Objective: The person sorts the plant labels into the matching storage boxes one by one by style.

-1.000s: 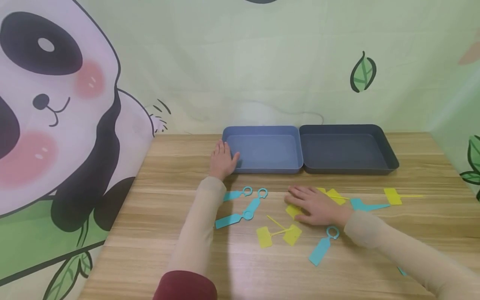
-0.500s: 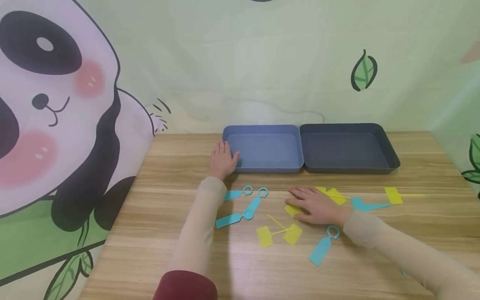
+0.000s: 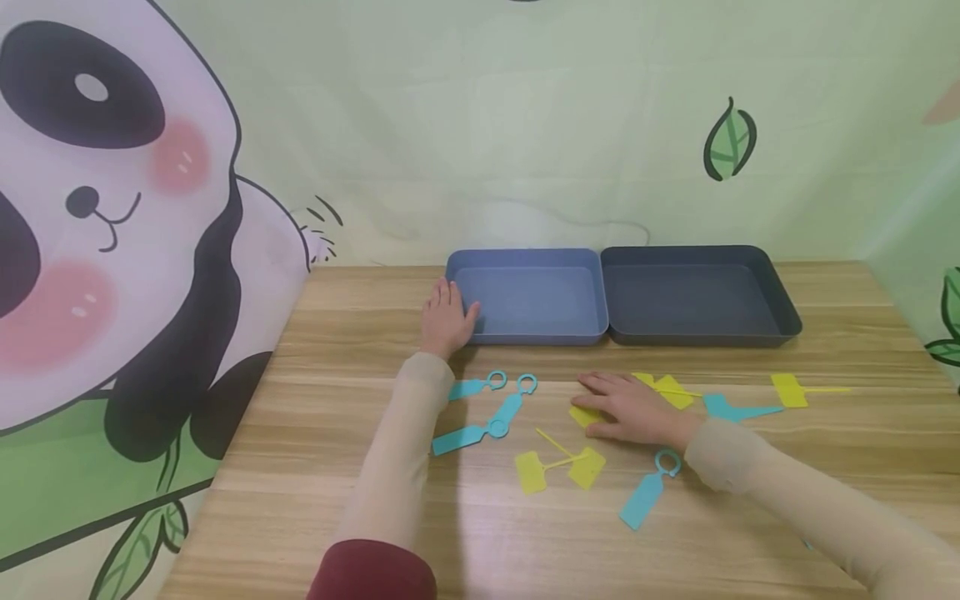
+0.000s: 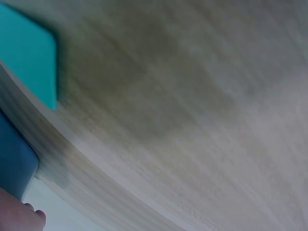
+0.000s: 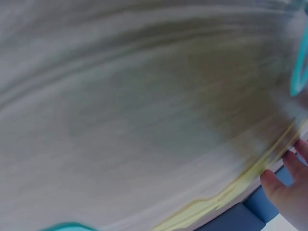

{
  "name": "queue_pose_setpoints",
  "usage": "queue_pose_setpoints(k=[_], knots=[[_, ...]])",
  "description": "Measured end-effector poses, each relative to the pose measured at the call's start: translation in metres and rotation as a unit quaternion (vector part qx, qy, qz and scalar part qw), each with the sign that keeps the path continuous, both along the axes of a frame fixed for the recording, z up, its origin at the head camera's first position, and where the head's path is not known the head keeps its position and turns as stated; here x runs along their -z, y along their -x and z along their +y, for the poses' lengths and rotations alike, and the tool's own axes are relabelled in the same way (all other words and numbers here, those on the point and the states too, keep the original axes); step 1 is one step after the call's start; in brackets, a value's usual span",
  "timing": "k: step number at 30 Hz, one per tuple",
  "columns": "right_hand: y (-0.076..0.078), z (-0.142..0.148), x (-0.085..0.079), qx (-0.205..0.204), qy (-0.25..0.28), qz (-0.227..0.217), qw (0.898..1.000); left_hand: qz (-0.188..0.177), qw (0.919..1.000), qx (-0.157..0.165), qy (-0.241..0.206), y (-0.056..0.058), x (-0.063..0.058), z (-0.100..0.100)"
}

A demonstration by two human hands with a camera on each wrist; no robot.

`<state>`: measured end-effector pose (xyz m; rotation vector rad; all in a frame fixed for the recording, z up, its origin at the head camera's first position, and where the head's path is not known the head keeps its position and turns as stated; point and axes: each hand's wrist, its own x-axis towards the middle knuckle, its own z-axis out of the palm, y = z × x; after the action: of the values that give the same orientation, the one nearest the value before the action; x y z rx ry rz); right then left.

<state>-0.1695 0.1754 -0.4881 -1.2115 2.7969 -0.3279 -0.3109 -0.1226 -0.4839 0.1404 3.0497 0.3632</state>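
Observation:
At the left wall of the blue tray (image 3: 531, 340), my left hand (image 3: 444, 320) rests with its fingers extended along the rim. Farther right, my right hand (image 3: 632, 408) lies palm down with spread fingers over a yellow tag (image 3: 585, 416), which it partly hides. Close by that hand are another yellow tag (image 3: 677, 392), a blue tag (image 3: 720, 407) and a blue ring-ended tag (image 3: 642, 502). Two crossed yellow tags (image 3: 531, 473) lie nearer the front. Beside my left forearm lie blue ring-ended tags (image 3: 459, 439), one partly covered by the sleeve. The right wrist view shows fingertips (image 5: 272, 182) near yellow plastic.
A dark grey tray (image 3: 701, 340) stands against the blue tray's right side, near the back edge of the wooden table (image 3: 360, 333). One yellow tag (image 3: 789, 390) lies apart at the right. Behind the table hangs a printed panda backdrop (image 3: 525, 125).

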Motion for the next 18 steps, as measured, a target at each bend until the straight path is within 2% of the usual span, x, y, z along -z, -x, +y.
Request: queue_pose_setpoints(k=[13,18], knots=[[0.004,0.001,-0.010,-0.003,0.001,-0.081,0.997,-0.005,1.0000,-0.004,0.003,-0.003,-0.004,0.002],[0.005,0.001,-0.010,0.002,0.006,-0.095,0.995,-0.007,1.0000,-0.006,0.002,-0.003,-0.006,0.002]])
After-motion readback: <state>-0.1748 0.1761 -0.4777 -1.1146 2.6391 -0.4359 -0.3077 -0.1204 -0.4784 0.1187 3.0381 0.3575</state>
